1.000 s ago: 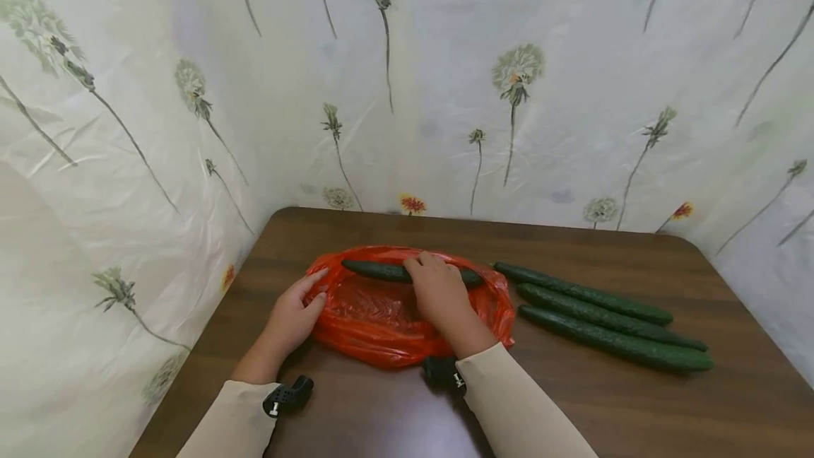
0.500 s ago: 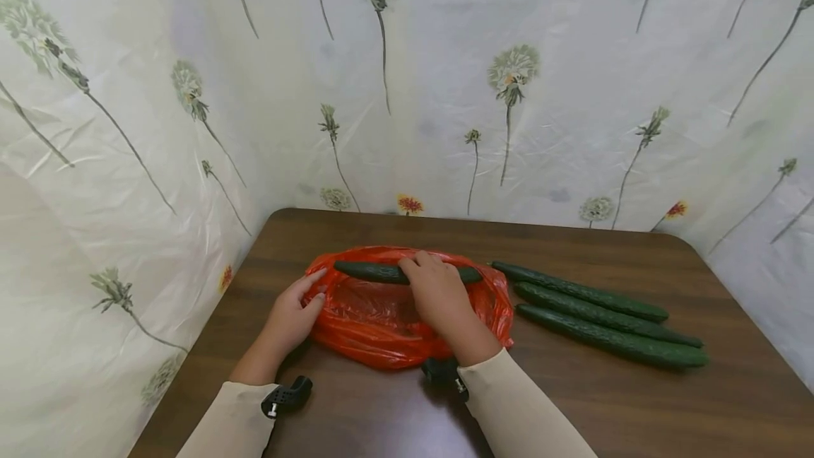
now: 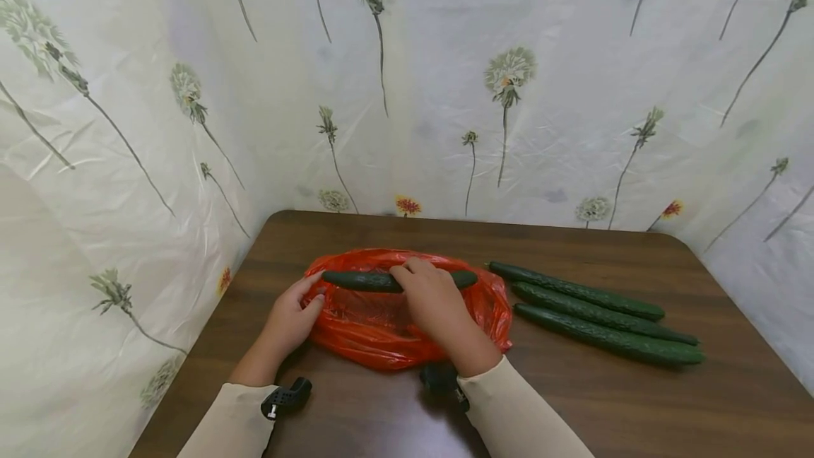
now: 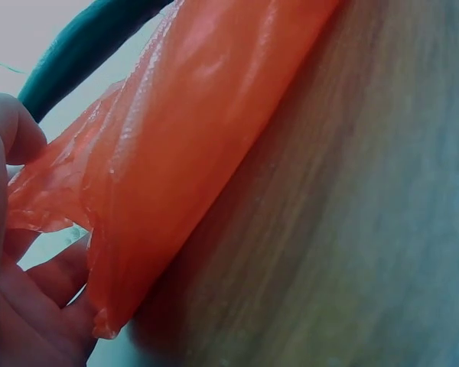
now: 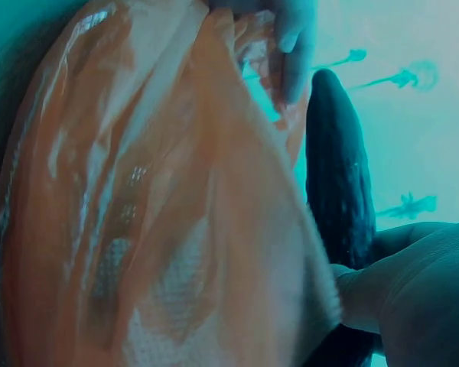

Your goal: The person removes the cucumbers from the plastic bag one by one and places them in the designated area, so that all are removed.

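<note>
My right hand (image 3: 439, 302) grips a dark green cucumber (image 3: 361, 281) around its middle, holding it crosswise over the mouth of a red plastic bag (image 3: 388, 353). The cucumber's left tip comes close to my left fingers. At the bag's left side, my left hand (image 3: 291, 320) holds the rim between thumb and fingers. In the left wrist view the thin red film (image 4: 199, 145) stretches away from that hand. The right wrist view shows the cucumber (image 5: 340, 168) above the bag's edge, with the thumb against it. The bag's floor is partly hidden by my right hand.
Three more cucumbers (image 3: 598, 313) lie side by side on the brown wooden table (image 3: 572, 415), right of the bag. Behind the table and along its left hangs a pale curtain (image 3: 432, 76) printed with dandelions. Each wrist wears a black strap.
My right hand has brought the cucumber left and nearer to me, from the bag's far rim to over its opening. My left hand keeps its place on the bag.
</note>
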Tool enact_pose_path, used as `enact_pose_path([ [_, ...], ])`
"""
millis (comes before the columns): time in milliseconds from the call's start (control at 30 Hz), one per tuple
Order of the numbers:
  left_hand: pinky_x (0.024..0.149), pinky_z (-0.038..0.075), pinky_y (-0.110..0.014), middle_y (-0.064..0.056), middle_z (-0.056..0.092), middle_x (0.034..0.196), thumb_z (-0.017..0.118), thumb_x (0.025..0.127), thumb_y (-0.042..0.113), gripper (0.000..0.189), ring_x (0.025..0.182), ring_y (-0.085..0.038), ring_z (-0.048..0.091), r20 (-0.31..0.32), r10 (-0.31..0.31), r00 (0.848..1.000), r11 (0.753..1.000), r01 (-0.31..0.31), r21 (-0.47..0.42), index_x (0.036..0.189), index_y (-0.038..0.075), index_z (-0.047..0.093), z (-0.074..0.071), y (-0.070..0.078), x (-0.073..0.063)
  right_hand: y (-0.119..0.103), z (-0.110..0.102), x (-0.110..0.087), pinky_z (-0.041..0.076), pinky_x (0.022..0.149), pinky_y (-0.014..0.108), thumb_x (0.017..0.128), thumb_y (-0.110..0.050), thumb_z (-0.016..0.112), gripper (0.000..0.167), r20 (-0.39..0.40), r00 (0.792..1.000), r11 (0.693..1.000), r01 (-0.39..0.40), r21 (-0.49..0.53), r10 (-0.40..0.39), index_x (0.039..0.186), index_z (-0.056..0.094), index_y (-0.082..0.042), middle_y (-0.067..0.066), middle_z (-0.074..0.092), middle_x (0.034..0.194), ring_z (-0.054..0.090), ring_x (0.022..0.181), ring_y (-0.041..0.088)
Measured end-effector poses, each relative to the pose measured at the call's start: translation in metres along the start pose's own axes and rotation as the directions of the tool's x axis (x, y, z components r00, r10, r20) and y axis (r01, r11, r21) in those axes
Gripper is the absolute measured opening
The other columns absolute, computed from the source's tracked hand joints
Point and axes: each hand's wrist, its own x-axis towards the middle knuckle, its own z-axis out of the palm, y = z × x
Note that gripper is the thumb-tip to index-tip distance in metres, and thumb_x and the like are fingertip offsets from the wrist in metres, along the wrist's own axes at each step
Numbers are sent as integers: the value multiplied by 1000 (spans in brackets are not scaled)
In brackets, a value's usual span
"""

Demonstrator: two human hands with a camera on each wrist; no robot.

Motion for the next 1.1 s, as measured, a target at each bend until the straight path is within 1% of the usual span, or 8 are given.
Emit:
enact_pose_path([
  [67,122,31,-61,-16,50,159,59,105,16,49,151,-37,40,1,5,1000,1000,-5,6,154,12,54,0,0,0,-2,-1,-2,59,94,50,91,-7,80,49,-13,1000,1000,2,-3,-2,136,66,-21,1,68,125,66,114,23],
  [233,123,31,-61,-14,49,160,59,105,16,48,152,-36,39,-7,14,1000,1000,-14,10,153,16,55,-1,0,0,-5,-3,-7,59,89,50,93,-6,78,47,-31,1000,1000,-5,-18,4,136,67,-22,1,68,122,66,110,24],
  [367,123,32,-59,-14,50,159,60,105,15,49,151,-36,40,-9,22,1000,1000,-22,5,153,17,56,0,-1,1,-5,-4,-13,57,94,51,93,-7,78,50,-21,1000,1000,-18,-23,18,139,65,-22,2,67,124,65,113,25],
  [567,125,30,-58,-13,48,161,60,104,14,49,153,-35,37,0,26,1000,1000,-26,-3,153,17,55,1,0,1,-2,-6,-25,55,98,52,93,-8,78,50,-15,999,998,-45,-35,44,139,65,-23,2,67,127,64,117,26],
  [667,123,33,-59,-15,49,160,59,105,15,49,149,-35,44,-5,22,1000,1000,-22,1,154,17,55,1,1,0,2,-7,-29,54,99,53,93,-7,78,52,-24,999,998,-49,-45,48,140,64,-23,3,66,129,64,119,27],
  [800,121,37,-58,-16,49,159,59,105,16,49,146,-35,47,-5,14,1000,1000,-14,-2,154,17,54,2,0,1,9,-12,-37,54,97,53,90,-4,79,56,-47,998,997,-49,-58,46,141,64,-21,4,66,129,64,117,29],
  [967,123,33,-58,-15,48,161,59,105,18,49,152,-36,40,2,4,1000,1000,-4,10,154,17,54,3,1,0,16,-18,-48,55,93,53,89,-3,80,54,-69,997,995,-43,-87,37,138,65,-20,6,66,127,64,115,29],
  [1100,123,33,-58,-14,46,162,58,106,20,49,152,-35,39,7,-19,1000,1000,19,4,154,18,53,2,1,-1,19,-21,-55,54,95,56,85,-6,86,61,-69,997,995,-46,-86,40,139,64,-20,6,65,128,63,117,30],
])
